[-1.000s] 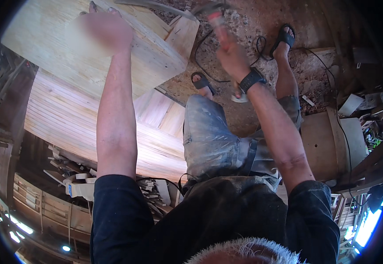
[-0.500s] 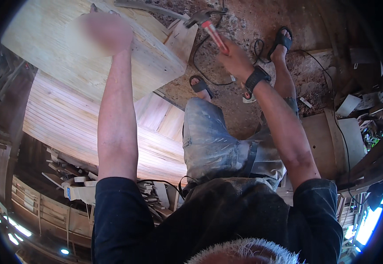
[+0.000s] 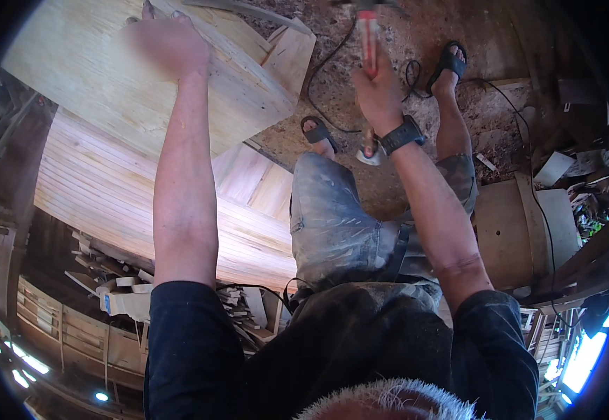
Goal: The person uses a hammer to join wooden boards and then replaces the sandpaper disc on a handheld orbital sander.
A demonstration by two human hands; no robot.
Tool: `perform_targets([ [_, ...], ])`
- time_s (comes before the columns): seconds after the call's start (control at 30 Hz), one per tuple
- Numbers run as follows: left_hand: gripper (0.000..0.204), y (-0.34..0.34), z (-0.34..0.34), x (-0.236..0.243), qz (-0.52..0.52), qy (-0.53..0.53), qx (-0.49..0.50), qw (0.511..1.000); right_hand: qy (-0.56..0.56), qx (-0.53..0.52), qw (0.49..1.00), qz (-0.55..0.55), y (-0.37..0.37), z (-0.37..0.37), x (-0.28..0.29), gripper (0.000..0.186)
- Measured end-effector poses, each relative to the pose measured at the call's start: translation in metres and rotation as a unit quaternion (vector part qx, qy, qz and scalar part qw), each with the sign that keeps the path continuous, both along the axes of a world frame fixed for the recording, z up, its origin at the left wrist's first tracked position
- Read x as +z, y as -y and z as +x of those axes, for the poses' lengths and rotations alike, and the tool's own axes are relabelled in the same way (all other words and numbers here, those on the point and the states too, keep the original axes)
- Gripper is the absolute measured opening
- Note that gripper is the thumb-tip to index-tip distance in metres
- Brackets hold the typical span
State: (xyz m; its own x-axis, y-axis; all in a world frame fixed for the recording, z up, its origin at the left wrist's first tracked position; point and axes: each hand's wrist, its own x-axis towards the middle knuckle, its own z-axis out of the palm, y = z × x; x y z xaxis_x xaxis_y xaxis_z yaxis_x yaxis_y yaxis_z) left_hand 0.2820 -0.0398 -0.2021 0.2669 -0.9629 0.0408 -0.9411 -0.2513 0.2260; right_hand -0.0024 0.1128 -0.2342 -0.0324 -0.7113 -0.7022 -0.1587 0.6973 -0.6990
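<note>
My right hand (image 3: 380, 98) is wrapped around the red handle of a hammer (image 3: 369, 42), above the floor and right of the wooden box-like piece. The hammer's head is smeared by motion at the top edge. Below that hand shows a brownish piece with a pale end (image 3: 369, 155); I cannot tell what it is. My left hand (image 3: 175, 47) rests at the far part of a large pale plywood panel (image 3: 94, 77), by its framed edge. Most of this hand is blurred, with only a few fingertips showing, so whether it holds anything is unclear.
A slatted light-wood panel (image 3: 129, 189) lies beneath the plywood. Black cable (image 3: 313, 91) runs across the dusty floor near my sandalled feet. Wood offcuts (image 3: 119, 280) are piled at left, and a board (image 3: 504, 234) lies at right beside more scraps.
The hammer has swung from a leftward slant near the panel's corner to nearly upright, its head now at the top edge. My right forearm has shifted left. My left hand has barely moved.
</note>
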Motion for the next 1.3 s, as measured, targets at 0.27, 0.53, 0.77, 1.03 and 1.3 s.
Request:
perform_targets([
  [0.27, 0.072, 0.001, 0.0, 0.002, -0.012, -0.001, -0.013, 1.0, 0.018, 0.161, 0.986, 0.031, -0.01, 0.005, -0.008, 0.065],
  [0.53, 0.072, 0.0, 0.002, 0.0, -0.007, -0.006, -0.008, 1.0, -0.134, 0.098, 0.98, -0.114, -0.015, 0.012, 0.003, 0.067],
  [0.77, 0.072, -0.002, 0.003, 0.001, -0.001, -0.008, -0.014, 1.0, -0.011, -0.054, 0.998, 0.038, -0.012, 0.016, 0.012, 0.062],
  [1.03, 0.073, 0.001, 0.001, 0.001, -0.012, -0.015, -0.009, 1.0, 0.024, 0.077, 0.997, 0.006, -0.004, 0.02, 0.006, 0.069],
  [1.3, 0.073, 0.001, 0.002, 0.003, -0.012, -0.008, -0.007, 1.0, -0.03, 0.102, 0.993, 0.06, -0.01, 0.032, 0.017, 0.062],
])
